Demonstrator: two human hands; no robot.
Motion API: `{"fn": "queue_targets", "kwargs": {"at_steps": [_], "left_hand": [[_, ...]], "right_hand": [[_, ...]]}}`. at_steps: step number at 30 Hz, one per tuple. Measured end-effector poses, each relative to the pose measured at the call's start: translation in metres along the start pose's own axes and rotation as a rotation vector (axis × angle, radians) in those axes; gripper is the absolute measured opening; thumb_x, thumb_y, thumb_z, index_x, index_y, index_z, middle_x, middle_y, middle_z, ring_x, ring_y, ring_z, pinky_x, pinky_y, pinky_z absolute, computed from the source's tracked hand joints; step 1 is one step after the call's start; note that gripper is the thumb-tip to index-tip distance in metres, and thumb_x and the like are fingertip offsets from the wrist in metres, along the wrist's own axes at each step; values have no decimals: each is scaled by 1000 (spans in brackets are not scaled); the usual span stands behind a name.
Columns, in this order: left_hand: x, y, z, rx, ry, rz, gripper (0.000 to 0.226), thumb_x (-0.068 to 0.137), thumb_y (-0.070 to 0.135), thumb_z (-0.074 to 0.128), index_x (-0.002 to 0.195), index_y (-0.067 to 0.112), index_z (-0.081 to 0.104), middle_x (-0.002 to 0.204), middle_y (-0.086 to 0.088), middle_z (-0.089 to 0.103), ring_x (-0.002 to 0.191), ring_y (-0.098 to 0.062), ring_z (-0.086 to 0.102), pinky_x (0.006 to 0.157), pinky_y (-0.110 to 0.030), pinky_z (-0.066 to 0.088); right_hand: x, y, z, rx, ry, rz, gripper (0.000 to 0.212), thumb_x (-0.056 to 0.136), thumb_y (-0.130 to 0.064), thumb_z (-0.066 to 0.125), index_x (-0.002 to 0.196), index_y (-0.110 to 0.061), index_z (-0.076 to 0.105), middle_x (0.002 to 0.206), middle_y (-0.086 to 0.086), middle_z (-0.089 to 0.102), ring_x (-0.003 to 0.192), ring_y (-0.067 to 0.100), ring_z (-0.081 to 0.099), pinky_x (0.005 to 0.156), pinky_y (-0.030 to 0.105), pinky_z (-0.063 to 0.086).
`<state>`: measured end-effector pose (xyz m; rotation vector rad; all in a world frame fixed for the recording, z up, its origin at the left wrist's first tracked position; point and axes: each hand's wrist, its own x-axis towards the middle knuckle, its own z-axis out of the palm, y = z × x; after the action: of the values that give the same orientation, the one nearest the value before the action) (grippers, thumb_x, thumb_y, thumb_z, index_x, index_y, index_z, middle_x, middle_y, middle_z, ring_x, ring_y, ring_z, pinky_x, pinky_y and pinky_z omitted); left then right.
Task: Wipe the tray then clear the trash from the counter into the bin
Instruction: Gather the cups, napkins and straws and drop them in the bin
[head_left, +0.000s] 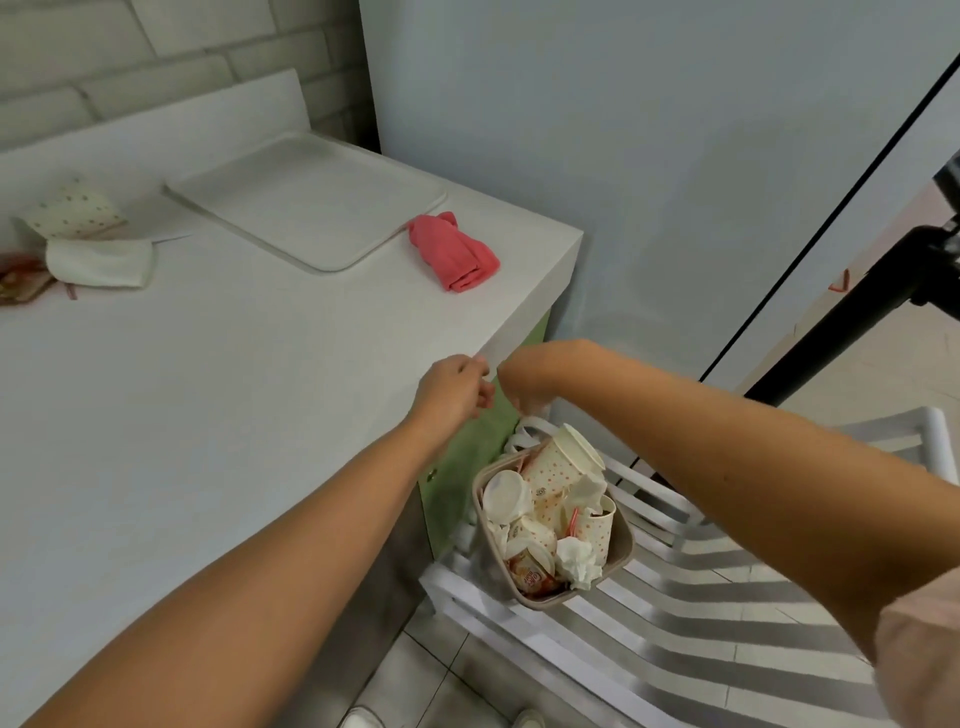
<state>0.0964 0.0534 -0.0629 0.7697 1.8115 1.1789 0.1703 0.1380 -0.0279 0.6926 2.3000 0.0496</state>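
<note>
My left hand (457, 387) and right hand (522, 387) curled at surface (208, 389) edge; grip unclear. Release squarely over heaped bin (623, 551).

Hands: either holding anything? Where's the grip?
Cannot tell. Left hand curls at the counter edge, right hand droops over the bin; no held item shows.

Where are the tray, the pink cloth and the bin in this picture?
tray (306, 202): head view, on its flat middle.
pink cloth (454, 254): head view, on its bunched middle.
bin (621, 550): head view, on its right wall.
</note>
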Motion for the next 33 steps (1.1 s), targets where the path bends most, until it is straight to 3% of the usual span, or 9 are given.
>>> {"fn": "queue_targets", "kwargs": {"at_steps": [3,6,8,11,14,19,23,28,33], "left_hand": [[-1,18,-24,-70,65,95,22,97,15,40,83,13,58,75,-6,60,64,-21,59,61,-29,49],[4,27,-58,-31,168,144,17,95,14,43,90,10,59,75,-4,60,60,-17,55,56,-27,45],[8,27,-86,8,242,156,16,93,16,45,91,10,59,76,0,59,61,-14,53,56,-24,43],[15,22,-131,61,329,152,14,93,16,46,90,13,59,82,3,58,73,-15,52,68,-26,40],[21,14,-174,130,422,142,16,92,10,46,93,10,61,93,1,58,83,-16,52,75,-24,40],[36,-8,-260,327,501,78,21,90,15,55,110,9,58,120,-10,44,99,-19,50,87,-29,43],[44,-29,-326,434,522,-25,26,89,23,59,114,13,56,130,-12,35,119,-28,45,95,-38,46],[53,-48,-398,591,594,-57,29,90,17,57,118,12,55,138,-11,33,120,-30,43,93,-34,43],[73,-56,-442,692,661,-82,29,90,15,54,118,8,58,137,-16,36,119,-34,45,102,-34,37]], "right_hand": [[-1,-4,-36,6,61,18,34,92,-15,53,60,-9,46,57,0,49,54,13,45,61,27,41],[-1,-15,-73,37,158,-18,34,92,-19,53,60,-10,48,59,-1,52,57,17,48,61,27,42],[-1,-29,-96,65,229,-62,27,94,-20,52,71,-7,56,70,2,59,65,18,53,60,26,41],[6,-57,-124,70,353,-105,24,95,-22,51,103,-4,64,104,7,65,93,25,61,70,31,44],[23,-87,-143,95,428,-136,24,93,-20,50,111,-9,62,114,7,61,88,24,56,62,27,39],[55,-137,-177,150,427,-229,38,95,-23,49,133,-20,48,134,2,45,124,21,45,83,31,39],[76,-168,-197,234,401,-259,53,93,-26,53,143,-25,34,138,3,35,122,24,46,81,29,35],[106,-207,-213,283,384,-274,55,91,-26,56,142,-26,36,136,5,35,123,27,42,87,33,40],[126,-230,-229,269,349,-346,48,92,-26,55,138,-22,42,134,5,38,122,25,43,85,29,37]]}}
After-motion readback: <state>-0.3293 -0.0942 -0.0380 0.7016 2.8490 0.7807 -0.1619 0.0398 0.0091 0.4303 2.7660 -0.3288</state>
